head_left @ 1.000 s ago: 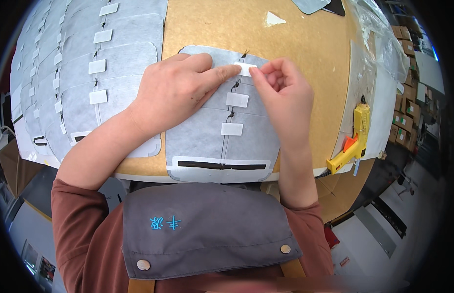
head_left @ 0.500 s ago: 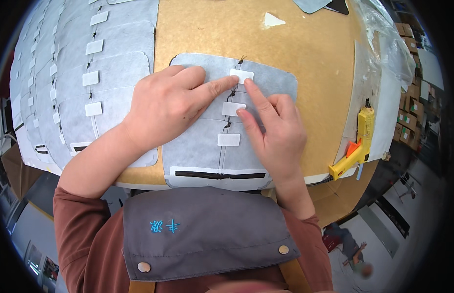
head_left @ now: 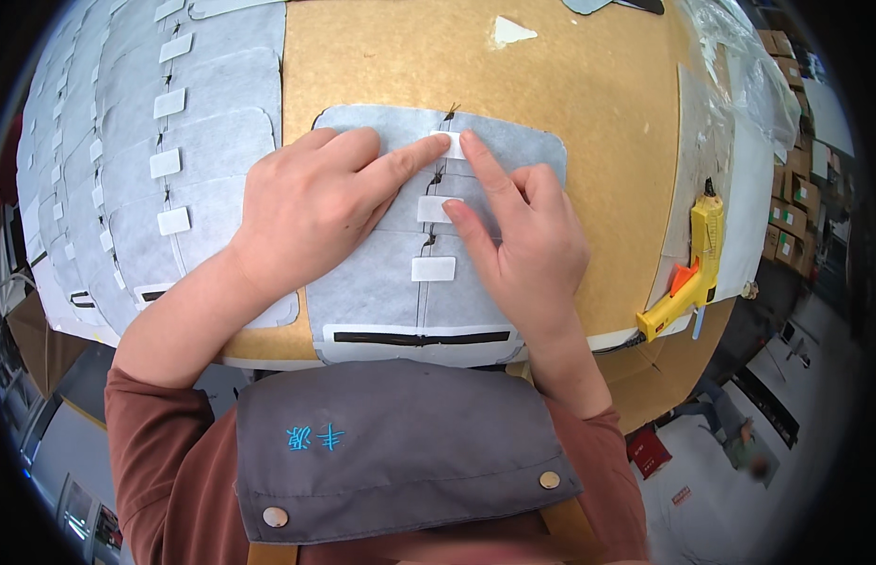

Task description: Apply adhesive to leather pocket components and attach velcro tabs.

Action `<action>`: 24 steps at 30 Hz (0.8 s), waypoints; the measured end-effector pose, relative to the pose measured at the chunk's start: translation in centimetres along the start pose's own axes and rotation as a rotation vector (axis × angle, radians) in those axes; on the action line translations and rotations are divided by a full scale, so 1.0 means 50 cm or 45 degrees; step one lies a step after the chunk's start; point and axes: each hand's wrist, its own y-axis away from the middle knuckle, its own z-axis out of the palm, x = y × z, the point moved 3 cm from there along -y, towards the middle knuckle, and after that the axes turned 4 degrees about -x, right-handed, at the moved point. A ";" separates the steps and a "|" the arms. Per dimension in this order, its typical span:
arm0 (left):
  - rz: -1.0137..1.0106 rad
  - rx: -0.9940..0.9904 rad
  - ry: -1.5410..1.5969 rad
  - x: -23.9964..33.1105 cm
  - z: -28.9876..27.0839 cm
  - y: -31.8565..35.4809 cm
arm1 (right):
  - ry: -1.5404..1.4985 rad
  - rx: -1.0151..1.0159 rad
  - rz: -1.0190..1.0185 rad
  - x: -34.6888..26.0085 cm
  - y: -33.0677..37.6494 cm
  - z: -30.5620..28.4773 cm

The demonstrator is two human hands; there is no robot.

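Several fabric panels (head_left: 229, 141) lie upper left, a glue gun (head_left: 706, 240) right. The left hand (head_left: 311, 207) and right hand (head_left: 534, 231), gripping nothing, partly cover the top white tag (head_left: 454, 149) on the grey sheet (head_left: 362, 287), upper centre; the right's earlier pinch has spread.

Matt, fibrous cloth-like panel (head_left: 362, 294); smooth plastic glue gun (head_left: 707, 237).

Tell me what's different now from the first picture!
The right hand has spread out: its thumb and fingers were bunched together at the top white tag. Now its index fingertip is at that tag's right end, and its thumb has come down to the second white tag. The left hand still has its index finger on the top tag.
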 end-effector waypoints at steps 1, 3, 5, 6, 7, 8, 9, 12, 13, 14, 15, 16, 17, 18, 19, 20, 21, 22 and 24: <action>0.002 0.002 -0.001 0.000 -0.001 -0.001 | 0.030 -0.014 0.000 -0.001 -0.002 -0.001; -0.003 -0.019 -0.006 0.001 -0.001 -0.001 | 0.021 0.010 -0.010 0.000 -0.002 0.000; -0.016 0.016 0.020 0.000 0.002 0.001 | 0.018 0.033 -0.019 0.004 -0.001 0.001; -0.033 0.047 0.046 -0.001 0.002 0.001 | -0.030 0.054 -0.016 0.007 -0.001 0.000; -0.030 0.049 0.045 -0.003 0.000 0.002 | -0.079 0.074 -0.012 0.008 0.000 -0.001; 0.013 0.044 0.056 -0.003 -0.003 0.003 | -0.078 0.077 -0.011 0.008 0.000 -0.001; 0.055 0.038 0.068 -0.003 -0.004 0.003 | -0.062 0.084 -0.027 0.006 0.001 -0.001; 0.056 0.045 0.056 -0.002 0.000 0.006 | -0.037 0.104 -0.031 0.002 0.000 0.000; 0.056 0.048 0.053 -0.001 -0.001 0.005 | -0.029 0.118 -0.018 0.002 -0.001 0.001; 0.049 0.055 0.068 0.000 -0.001 0.005 | -0.028 0.122 -0.023 0.002 -0.002 0.002; 0.042 0.062 0.082 0.000 -0.002 0.004 | -0.030 0.129 -0.020 0.002 -0.001 0.003; 0.042 0.069 0.078 0.001 -0.003 0.005 | -0.030 0.136 -0.019 0.002 0.000 0.002; 0.039 0.063 0.084 0.000 -0.004 0.005 | -0.027 0.141 -0.025 0.001 0.000 0.001; 0.037 0.058 0.089 0.000 -0.006 0.005 | -0.038 0.139 -0.012 0.000 -0.001 0.000; 0.039 0.067 0.089 -0.001 -0.007 0.004 | -0.047 0.138 0.003 -0.001 0.000 0.000; -0.009 0.069 0.164 -0.003 -0.008 0.001 | -0.039 0.143 -0.002 0.000 0.000 -0.002; -0.057 0.073 0.240 -0.006 -0.009 0.000 | -0.084 0.088 0.030 0.004 0.001 -0.002; -0.056 0.085 0.239 -0.010 -0.010 0.001 | -0.129 0.033 0.060 0.006 0.000 -0.005; -0.190 0.147 0.509 -0.024 -0.011 0.006 | -0.202 0.034 0.152 0.007 -0.003 -0.020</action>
